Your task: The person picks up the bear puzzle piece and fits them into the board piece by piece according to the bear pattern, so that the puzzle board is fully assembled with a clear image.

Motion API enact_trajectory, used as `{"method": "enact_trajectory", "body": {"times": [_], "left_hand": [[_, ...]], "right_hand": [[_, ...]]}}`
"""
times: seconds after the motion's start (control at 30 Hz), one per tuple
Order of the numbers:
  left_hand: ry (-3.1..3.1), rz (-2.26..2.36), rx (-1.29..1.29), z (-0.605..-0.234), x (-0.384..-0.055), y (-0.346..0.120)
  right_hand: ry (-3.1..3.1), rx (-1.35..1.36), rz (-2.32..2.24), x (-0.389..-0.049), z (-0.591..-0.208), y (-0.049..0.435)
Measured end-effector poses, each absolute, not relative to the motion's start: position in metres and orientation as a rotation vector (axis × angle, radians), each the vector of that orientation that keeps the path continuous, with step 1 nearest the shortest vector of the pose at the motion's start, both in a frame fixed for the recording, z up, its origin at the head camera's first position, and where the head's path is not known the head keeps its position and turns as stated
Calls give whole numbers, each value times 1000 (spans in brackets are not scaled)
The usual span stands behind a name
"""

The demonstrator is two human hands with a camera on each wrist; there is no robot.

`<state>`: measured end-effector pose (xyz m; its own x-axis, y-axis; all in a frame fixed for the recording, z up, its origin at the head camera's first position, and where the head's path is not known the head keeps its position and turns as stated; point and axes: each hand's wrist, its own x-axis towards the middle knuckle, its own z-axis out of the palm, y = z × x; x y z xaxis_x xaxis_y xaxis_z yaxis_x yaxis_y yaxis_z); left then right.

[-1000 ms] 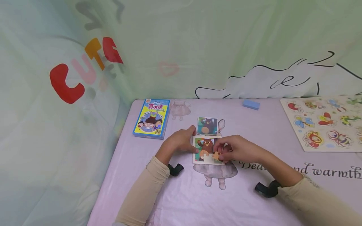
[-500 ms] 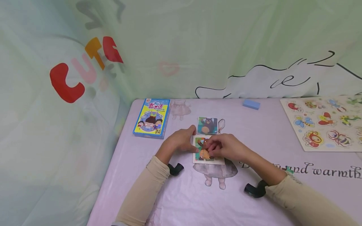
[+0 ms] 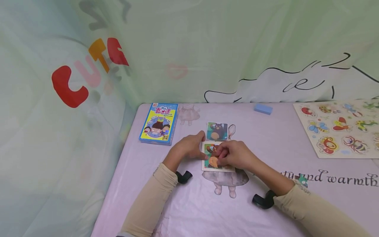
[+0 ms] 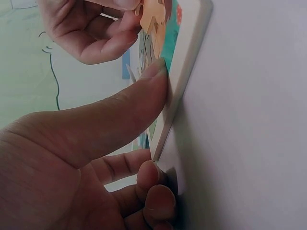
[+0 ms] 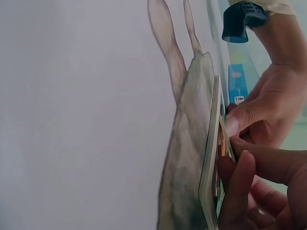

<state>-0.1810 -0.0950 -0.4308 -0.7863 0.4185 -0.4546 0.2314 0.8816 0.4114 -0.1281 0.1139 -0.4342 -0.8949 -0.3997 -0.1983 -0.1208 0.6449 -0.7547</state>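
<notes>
A small wooden jigsaw board (image 3: pixel 208 170) with a brown bear picture lies on the table. My left hand (image 3: pixel 189 147) holds it at its left edge; in the left wrist view the thumb (image 4: pixel 151 88) presses on the frame and the curled fingers sit against the edge. Over the lower middle of the picture, my right hand (image 3: pixel 237 154) pinches an orange-bellied jigsaw piece (image 4: pixel 153 18) between thumb and fingers. The piece appears tilted in the left wrist view, close over the board. Right behind the board lies a square bear picture card (image 3: pixel 217 131), uncovered.
A blue and yellow box (image 3: pixel 158 124) stands at the back left. A blue block (image 3: pixel 263 109) lies near the back edge. At the right is a large insect puzzle board (image 3: pixel 340 130). A small green piece (image 3: pixel 302 180) lies beside the right sleeve.
My right hand has moved left with the jigsaw piece, from the board's right side to its lower middle. The small green piece has come into view by the sleeve. My left hand stays put.
</notes>
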Motion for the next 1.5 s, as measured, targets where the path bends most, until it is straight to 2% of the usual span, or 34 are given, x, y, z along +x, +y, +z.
{"method": "enact_trajectory", "body": {"times": [0.6,0.87,1.5], "left_hand": [[2507,444,448,-426,-177,-89],[2403,486,678,-427,-178,-89],[2457,515,657,-427,-172,-86]], "right_hand": [[2569,-435,-966,-134,-434,121],[2362,-444,-1053,-144,-436,132],[2397,-547,-984,-145,-438,133]]}}
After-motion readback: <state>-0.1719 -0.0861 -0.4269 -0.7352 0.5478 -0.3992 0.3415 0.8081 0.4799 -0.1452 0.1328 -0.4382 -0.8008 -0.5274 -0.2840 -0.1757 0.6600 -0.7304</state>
